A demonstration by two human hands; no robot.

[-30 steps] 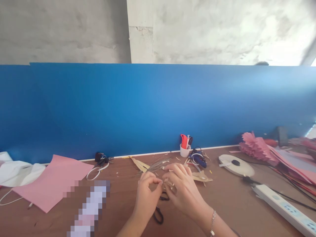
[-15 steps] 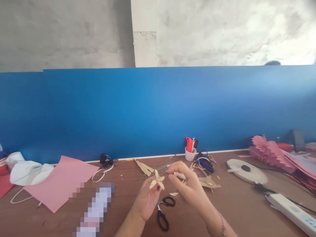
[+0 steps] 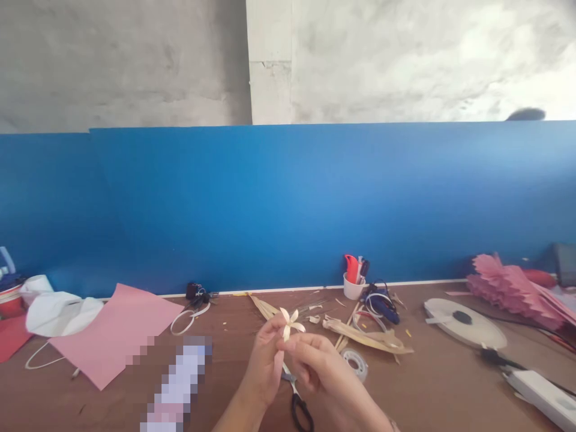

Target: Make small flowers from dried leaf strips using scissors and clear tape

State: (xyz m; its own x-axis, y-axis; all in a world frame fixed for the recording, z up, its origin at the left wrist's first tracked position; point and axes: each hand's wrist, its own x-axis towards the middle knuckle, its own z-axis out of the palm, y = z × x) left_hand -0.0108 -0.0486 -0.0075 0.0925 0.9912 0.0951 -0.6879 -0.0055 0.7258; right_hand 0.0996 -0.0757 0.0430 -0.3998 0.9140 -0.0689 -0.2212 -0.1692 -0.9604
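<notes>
A small cream-coloured flower with narrow petals stands up between my hands, its petals spread. My left hand is closed around its lower part, thumb and fingers pinched. From the other side, my right hand pinches at the flower's base; its fingertips meet those of the left. The base itself is hidden by the fingers. Below the hands lie black-handled scissors, partly covered by my right hand. Just right of that hand is a roll of clear tape. Dry pale husk strips lie beyond it.
A white cup of pens stands by the blue partition. Pink paper and a white cloth-like item lie left. Towards the right are a round cream disc, pink pleated paper and a power strip.
My right hand has come down and left from beside the flower to pinch its base. The tape roll now shows. The whole view has shifted slightly, with things appearing further right.
</notes>
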